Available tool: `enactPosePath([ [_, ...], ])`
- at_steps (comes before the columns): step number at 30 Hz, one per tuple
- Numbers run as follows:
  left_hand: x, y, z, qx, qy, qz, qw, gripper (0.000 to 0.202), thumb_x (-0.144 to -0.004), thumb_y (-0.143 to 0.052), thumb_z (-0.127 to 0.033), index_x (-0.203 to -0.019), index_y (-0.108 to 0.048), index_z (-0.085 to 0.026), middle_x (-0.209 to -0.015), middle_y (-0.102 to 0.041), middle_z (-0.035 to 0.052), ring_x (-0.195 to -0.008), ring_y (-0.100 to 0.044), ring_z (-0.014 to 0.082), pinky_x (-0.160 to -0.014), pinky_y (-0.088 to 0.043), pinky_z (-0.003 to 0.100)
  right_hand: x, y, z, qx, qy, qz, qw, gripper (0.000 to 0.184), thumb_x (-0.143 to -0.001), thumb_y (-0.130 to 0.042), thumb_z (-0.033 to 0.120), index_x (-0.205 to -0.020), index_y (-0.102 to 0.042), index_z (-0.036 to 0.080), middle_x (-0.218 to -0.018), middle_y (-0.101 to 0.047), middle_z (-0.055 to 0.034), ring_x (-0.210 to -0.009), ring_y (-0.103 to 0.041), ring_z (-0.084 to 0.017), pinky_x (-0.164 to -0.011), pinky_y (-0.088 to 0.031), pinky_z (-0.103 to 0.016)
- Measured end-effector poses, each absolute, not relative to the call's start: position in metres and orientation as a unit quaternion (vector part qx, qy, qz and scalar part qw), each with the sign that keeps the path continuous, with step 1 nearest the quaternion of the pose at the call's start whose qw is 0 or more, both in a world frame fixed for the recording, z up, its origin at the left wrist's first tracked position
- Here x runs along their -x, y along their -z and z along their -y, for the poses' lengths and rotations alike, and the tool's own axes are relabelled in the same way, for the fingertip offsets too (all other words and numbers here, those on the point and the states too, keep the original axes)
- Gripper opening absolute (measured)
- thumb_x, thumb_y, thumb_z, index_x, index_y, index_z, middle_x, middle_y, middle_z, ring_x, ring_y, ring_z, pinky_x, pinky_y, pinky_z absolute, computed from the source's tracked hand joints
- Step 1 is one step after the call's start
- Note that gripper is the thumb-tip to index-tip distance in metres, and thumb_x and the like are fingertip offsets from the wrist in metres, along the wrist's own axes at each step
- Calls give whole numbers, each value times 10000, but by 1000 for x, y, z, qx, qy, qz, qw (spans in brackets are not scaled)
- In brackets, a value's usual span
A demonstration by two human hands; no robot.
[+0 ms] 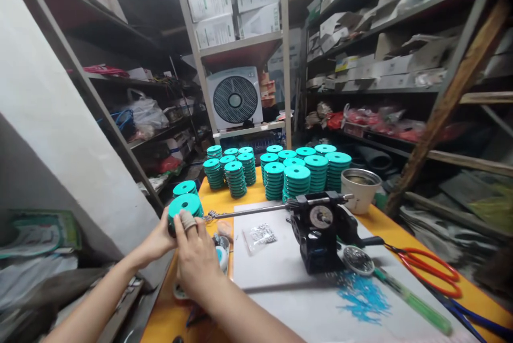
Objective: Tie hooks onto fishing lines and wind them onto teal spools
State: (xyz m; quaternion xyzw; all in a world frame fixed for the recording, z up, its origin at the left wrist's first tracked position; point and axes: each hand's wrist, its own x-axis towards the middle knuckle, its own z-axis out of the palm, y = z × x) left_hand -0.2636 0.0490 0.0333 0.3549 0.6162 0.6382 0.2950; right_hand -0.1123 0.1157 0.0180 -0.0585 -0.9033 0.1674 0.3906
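At the left edge of the table, my left hand [160, 239] is wrapped round the outer side of a teal disc-shaped spool [182, 207] with a dark hole in its middle. My right hand [196, 257] is closed against the near side of the same spool, a pale wrap covering some of its fingers. Behind it stands another teal spool stack [185, 188]. A metal rod [248, 209] runs from a black hand-winding machine [320, 231] to a point just right of the spool. My fingertips on the spool's far underside are hidden.
Several stacks of teal spools [296, 174] stand at the back. Around the machine are a bag of small metal parts [260, 237], a dish of small pieces [358, 260], blue strips [364, 297], a green cutter [414, 300], orange-handled scissors [433, 273] and a white cup [360, 193].
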Motion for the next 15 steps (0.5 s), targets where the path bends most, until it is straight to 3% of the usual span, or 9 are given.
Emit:
enactPosePath([
  [3,259,-37,-43,-348,-639,-605,322,906,-568,-745,-167,-1343,-289,-279,-1358,-437,64,-1240,-418,234,-1041,-342,320,110,-18,-119,68,-186,902,384,741,-785,-439,179,-1466,-154,114,-1440,-250,-105,-1226,-243,-300,-1026,-348,-436],
  [9,257,-52,-41,-313,-627,-578,419,610,-779,-450,-620,-1213,-436,-192,-1251,-512,126,-1126,-506,269,-929,-419,408,110,-14,-122,68,-201,906,367,801,-728,-436,120,-1470,-136,122,-1471,-195,-79,-1287,-165,-300,-1056,-317,-437],
  [15,258,-54,-57,-265,-580,-674,372,428,-777,-553,-498,-1069,-463,-198,-1107,-558,75,-1007,-539,200,-802,-459,305,110,-15,-122,53,-226,917,324,874,-678,-466,98,-1471,-100,107,-1473,-186,-111,-1304,-192,-286,-1065,-316,-423],
])
